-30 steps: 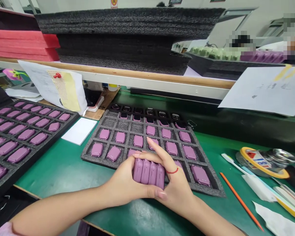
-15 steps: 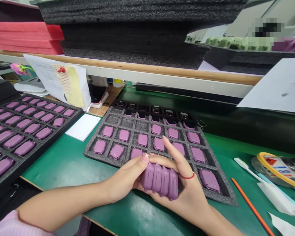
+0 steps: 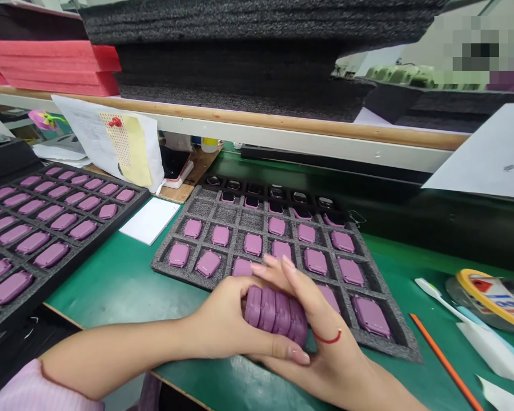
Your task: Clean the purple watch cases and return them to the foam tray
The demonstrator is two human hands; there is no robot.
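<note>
A row of several purple cases [image 3: 276, 311] is held between both hands above the near edge of the middle tray. My left hand [image 3: 227, 319] wraps the row from the left, its thumb stretched along the near side. On the right side, my right hand [image 3: 321, 325], with a red string at the wrist, closes round the same row, fingers over the far side. Behind them lies a grey foam tray [image 3: 394, 319] with purple cases in its compartments and dark-faced pieces in the far rows. A few compartments at its far left hold nothing.
Another foam tray [image 3: 89, 251] of purple cases lies left, beside a white pad [image 3: 149, 221]. An orange stick [image 3: 445, 361], a toothbrush [image 3: 439, 297] and a tape roll [image 3: 492, 299] lie right. A shelf [image 3: 261, 123] with foam stacks crosses above.
The held row has tilted and turned in the hands. My left thumb has moved from the top of the row to its near side, and my right fingers have bent down over the far side.
</note>
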